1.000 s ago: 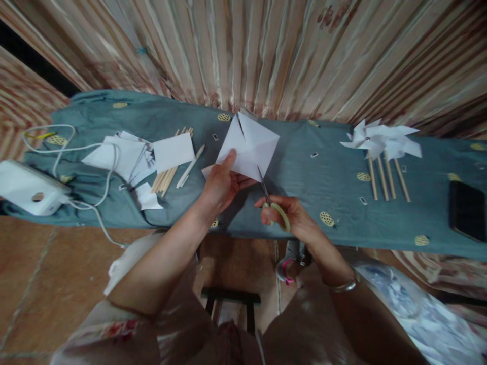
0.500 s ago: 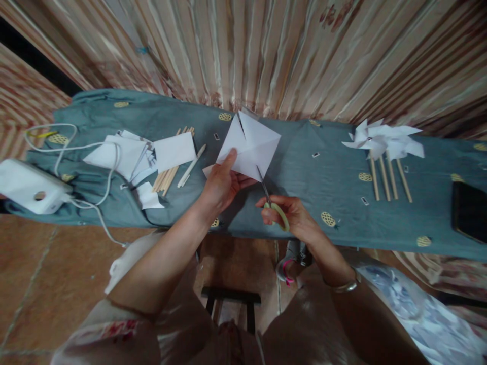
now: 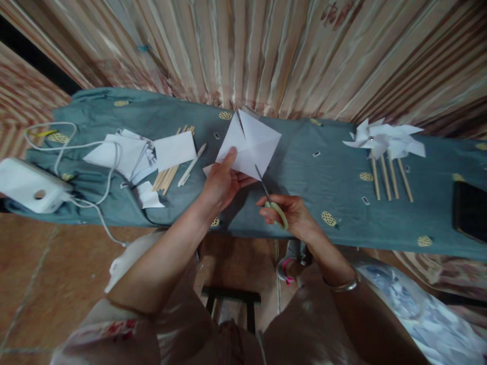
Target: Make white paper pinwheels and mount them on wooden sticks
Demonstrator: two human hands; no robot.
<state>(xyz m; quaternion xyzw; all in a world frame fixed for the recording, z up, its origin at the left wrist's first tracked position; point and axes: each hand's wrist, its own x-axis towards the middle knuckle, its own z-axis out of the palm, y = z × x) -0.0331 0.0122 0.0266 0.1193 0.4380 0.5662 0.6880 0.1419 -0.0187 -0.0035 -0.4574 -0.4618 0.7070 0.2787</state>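
- Long blue-green cloth-covered table [image 3: 327,177], the work over its middle.
- Thin white square paper [image 3: 262,137] above it, slit at the far corner; cutting too deep from the near corner could tear its centre.
- Left hand [image 3: 220,187], thumb and fingers clamped on the paper's left — some beneath, near the blades (a slip could nick them).
- Right hand [image 3: 291,215], fingers closed around green-handled metal scissors [image 3: 267,192] at the near corner.

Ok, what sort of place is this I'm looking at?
Probably a room in a home, though I can't be certain: a pleated curtain hangs right behind the work surface, a pineapple-print cloth covers it, and the floor below looks tiled.
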